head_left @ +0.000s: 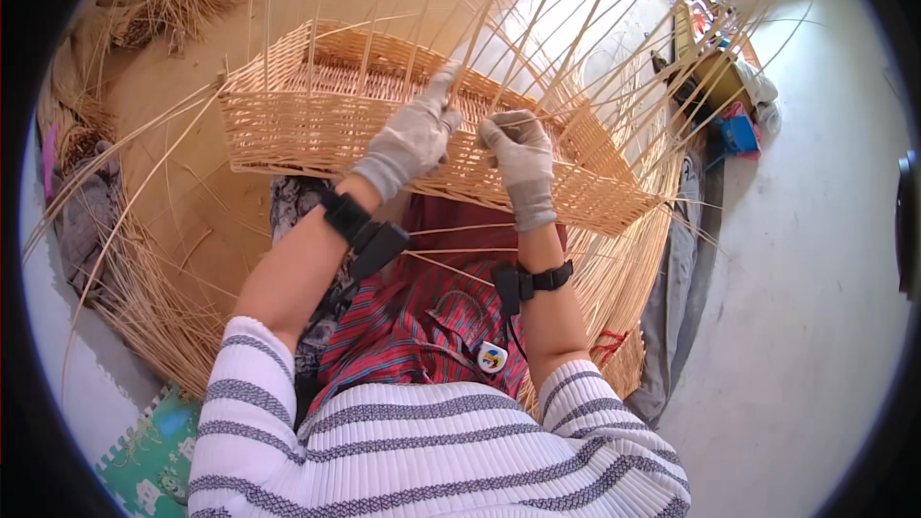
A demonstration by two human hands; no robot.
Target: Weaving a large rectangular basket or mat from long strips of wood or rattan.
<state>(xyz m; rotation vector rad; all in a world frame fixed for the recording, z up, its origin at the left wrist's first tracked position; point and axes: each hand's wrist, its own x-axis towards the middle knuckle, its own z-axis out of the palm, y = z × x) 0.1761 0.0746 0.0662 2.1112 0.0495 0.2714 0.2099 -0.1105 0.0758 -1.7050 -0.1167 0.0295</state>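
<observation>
A long rectangular wicker basket (307,134) of pale woven strands lies tilted across my lap, with tall loose stakes standing up from its walls. My left hand (413,139), in a grey-white work glove, is closed on the near wall's upper edge, one digit pointing up along a stake. Just right of it, my right hand (521,149), gloved likewise, is closed at the same rim with finger and thumb pinched on a thin wicker strand. The fingertips of both hands are partly hidden against the weave.
Loose wicker strands (163,297) spread over the floor at left, and a thick bundle (614,297) lies at right beside grey cloth. A blue plastic container (739,132) stands at far right. A round white tape measure (492,357) rests on my red striped apron (403,326).
</observation>
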